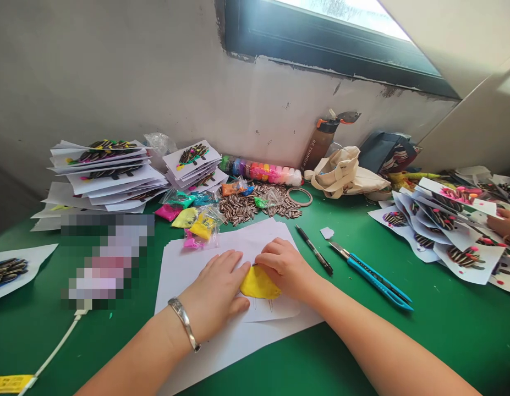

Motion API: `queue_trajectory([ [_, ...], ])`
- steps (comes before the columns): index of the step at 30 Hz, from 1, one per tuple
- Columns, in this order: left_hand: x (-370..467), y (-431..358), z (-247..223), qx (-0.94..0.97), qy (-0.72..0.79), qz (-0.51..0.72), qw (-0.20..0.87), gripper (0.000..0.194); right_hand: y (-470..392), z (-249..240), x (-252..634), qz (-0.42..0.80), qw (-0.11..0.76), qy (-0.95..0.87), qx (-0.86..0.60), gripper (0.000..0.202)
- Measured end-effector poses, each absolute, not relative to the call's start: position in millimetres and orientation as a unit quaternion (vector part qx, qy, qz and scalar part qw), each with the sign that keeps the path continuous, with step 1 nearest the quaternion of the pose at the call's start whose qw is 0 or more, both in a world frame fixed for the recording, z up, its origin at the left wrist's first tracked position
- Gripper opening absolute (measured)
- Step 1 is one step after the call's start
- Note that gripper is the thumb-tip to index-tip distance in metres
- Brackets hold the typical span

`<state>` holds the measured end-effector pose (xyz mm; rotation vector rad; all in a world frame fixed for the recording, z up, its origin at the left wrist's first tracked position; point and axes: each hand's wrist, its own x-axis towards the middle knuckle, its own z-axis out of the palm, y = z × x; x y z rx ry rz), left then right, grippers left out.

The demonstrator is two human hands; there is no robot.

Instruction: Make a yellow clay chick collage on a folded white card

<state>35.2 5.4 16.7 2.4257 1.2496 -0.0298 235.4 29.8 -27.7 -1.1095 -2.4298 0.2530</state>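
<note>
A flat piece of yellow modelling clay (259,283) lies on a white sheet of paper (275,312), with thin drawn lines below it. My left hand (219,289), with a silver bracelet on the wrist, rests flat on the paper, fingers stretched out; its thumb side touches the clay's left edge. At the clay's upper right, my right hand (285,268) has its fingers bent and pressed together. A tiny dark bit shows by those fingertips, but what they hold is hidden. More white sheets (172,275) are stacked underneath.
Behind the paper lie sunflower seeds (240,209), bagged clay (203,225) and a clay-pot tube (263,170). A pen (314,250) and blue utility knife (378,280) lie right. Seed-picture stacks (110,176) stand left; another person's hand (504,223) is by pictures (465,258) at far right.
</note>
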Motion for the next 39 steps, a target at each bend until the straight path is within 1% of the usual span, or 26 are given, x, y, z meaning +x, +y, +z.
queue_trajectory([
  [3,35.4,5.6,16.7,0.868,0.45,-0.013,0.209,0.043,29.9,-25.4,233.2,0.095,0.221,-0.89,-0.388,0.02],
  [7,35.1,5.3,16.3,0.87,0.448,-0.013,0.203,0.044,30.0,-25.2,233.2,0.091,0.231,-0.879,-0.407,0.02],
  [11,35.1,5.0,15.6,0.871,0.448,-0.018,0.202,0.046,30.2,-26.6,234.4,0.096,0.219,-0.888,-0.393,0.02],
  [15,34.4,5.0,14.8,0.873,0.446,-0.015,0.198,0.046,30.2,-28.5,236.0,0.088,0.225,-0.874,-0.422,0.019],
  [19,33.2,4.8,15.1,0.873,0.444,-0.017,0.2,0.047,27.8,-29.2,241.1,0.086,0.207,-0.876,-0.428,0.018],
  [23,33.9,4.9,15.8,0.871,0.447,-0.022,0.205,0.049,24.2,-28.7,249.9,0.077,0.208,-0.851,-0.475,0.018],
  [27,35.3,5.2,15.4,0.87,0.449,-0.023,0.202,0.049,20.1,-26.6,254.4,0.086,0.2,-0.852,-0.476,0.021],
  [31,34.9,5.2,14.0,0.869,0.452,-0.02,0.201,0.049,17.9,-24.2,254.2,0.081,0.199,-0.839,-0.499,0.019],
  [36,33.5,4.5,13.3,0.871,0.449,-0.016,0.201,0.05,15.1,-21.5,252.8,0.084,0.179,-0.844,-0.499,0.019],
  [39,33.8,4.4,13.4,0.867,0.454,-0.016,0.204,0.051,14.0,-19.4,253.1,0.073,0.167,-0.832,-0.524,0.019],
])
